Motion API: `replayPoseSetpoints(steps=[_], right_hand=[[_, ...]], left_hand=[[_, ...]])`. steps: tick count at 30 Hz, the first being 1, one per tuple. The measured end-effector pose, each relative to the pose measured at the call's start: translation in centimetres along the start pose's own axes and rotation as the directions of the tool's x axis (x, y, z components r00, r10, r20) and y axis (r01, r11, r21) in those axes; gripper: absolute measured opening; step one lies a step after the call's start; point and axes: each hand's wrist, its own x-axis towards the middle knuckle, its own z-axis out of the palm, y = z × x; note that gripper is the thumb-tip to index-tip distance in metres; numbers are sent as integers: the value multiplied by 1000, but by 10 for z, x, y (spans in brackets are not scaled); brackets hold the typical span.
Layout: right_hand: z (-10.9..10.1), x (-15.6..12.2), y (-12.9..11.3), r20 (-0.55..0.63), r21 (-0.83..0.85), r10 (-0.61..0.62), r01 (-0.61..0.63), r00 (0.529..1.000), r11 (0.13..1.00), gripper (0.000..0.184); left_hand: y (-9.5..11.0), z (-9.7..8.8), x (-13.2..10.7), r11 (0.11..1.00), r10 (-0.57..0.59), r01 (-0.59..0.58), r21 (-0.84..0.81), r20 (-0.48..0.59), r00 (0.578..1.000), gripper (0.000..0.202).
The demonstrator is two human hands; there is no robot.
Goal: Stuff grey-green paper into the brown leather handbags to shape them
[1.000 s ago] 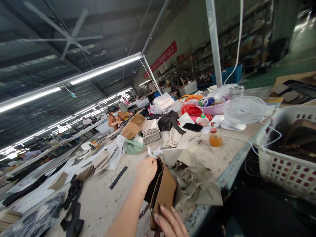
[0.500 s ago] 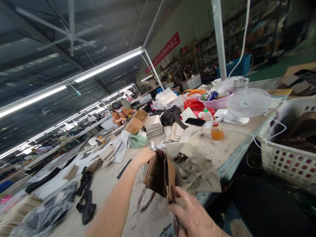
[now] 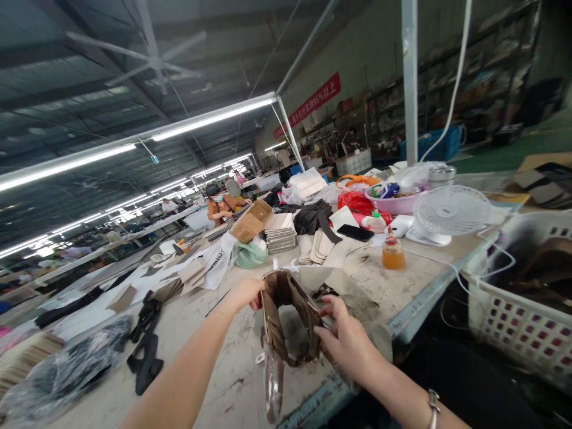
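Note:
A brown bag body (image 3: 273, 322), shaped like an open ring with the bench showing through it, stands over the near edge of the bench. My left hand (image 3: 249, 293) grips its upper left rim, fingers closed around the edge. On the opposite side, my right hand (image 3: 346, 336) holds the right wall, with the thumb low and the fingers higher up. A strap wrapped in clear plastic (image 3: 273, 384) hangs from the bag's lower left. Crumpled grey-beige sheeting (image 3: 357, 292) lies behind my right hand.
On the bench (image 3: 223, 357) are an orange glue bottle (image 3: 393, 255), a phone (image 3: 355, 232), a white fan (image 3: 451, 211) and stacked pale panels (image 3: 280, 232). Black straps (image 3: 145, 360) lie left. A white basket (image 3: 513, 316) stands right of the bench edge. A person (image 3: 220, 207) works farther back.
The bag body has been turned and spread from a folded shape into an open ring. My right hand has moved up along its right side. The plastic-wrapped strap now hangs at the left.

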Motion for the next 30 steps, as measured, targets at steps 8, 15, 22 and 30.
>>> replayPoseSetpoints(steps=[8,15,22,30], right_hand=[[-63,50,-15,290,10,-372,386,882,922,24],[-45,62,20,360,-8,-286,309,888,951,27],[-46,64,21,362,-28,-258,288,896,957,36],[-37,75,20,271,-197,-271,329,924,924,49]], left_hand=[[-29,-1,-93,984,-156,159,-80,40,987,40],[-8,23,-95,912,372,-278,303,-321,871,24],[5,38,-24,685,718,-599,415,-244,652,26],[-4,41,12,647,725,-615,451,-112,680,2]])
